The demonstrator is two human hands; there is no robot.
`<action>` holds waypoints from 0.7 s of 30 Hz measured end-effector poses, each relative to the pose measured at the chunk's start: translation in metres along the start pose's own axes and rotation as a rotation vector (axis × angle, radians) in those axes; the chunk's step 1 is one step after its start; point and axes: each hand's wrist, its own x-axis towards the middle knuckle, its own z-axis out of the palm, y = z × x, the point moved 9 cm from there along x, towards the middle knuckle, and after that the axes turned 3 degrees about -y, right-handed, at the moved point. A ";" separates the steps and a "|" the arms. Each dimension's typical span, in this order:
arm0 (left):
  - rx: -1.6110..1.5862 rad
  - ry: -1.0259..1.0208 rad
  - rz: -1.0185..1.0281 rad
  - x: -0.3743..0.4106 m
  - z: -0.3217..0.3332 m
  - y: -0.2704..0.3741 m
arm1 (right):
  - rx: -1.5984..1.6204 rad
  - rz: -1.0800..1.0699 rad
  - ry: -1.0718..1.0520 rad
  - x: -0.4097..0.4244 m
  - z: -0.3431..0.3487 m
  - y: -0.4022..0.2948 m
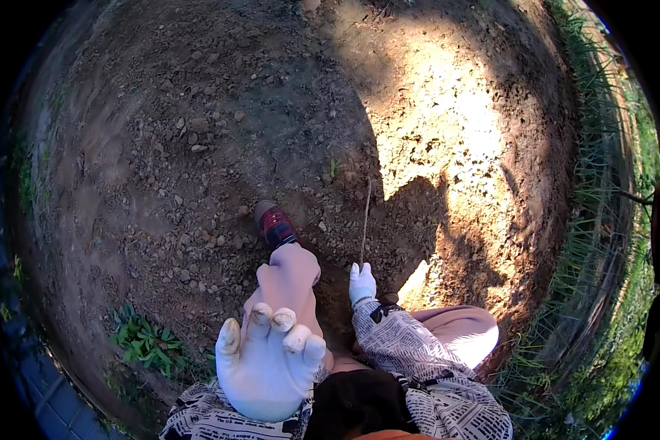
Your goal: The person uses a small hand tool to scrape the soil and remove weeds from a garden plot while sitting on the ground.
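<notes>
My left hand (269, 363), in a white glove with soil-stained fingertips, is raised near the camera, palm showing, fingers apart and slightly curled, holding nothing. My right hand (362, 283), also in a white glove, is closed around the lower end of a thin stick (366, 217). The stick points away from me over the bare brown soil (286, 137); whether its tip touches the soil I cannot tell.
A dark red shoe (275, 224) rests on the cloddy soil ahead. Leafy green plants (148, 344) grow at the lower left, beside paving (55, 401) at the rim. Along the right side runs a row of narrow-leaved green plants (588, 165). Sunlight falls on the soil right of centre.
</notes>
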 end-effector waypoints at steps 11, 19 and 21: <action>0.036 0.084 0.112 -0.011 -0.010 0.025 | 0.200 -0.182 0.413 0.200 -0.172 -0.142; 0.054 0.069 0.135 -0.009 -0.006 0.028 | -0.017 -0.019 0.278 0.203 -0.142 -0.163; 0.050 0.050 0.125 -0.007 -0.003 0.026 | 0.025 -0.052 0.255 0.191 -0.121 -0.145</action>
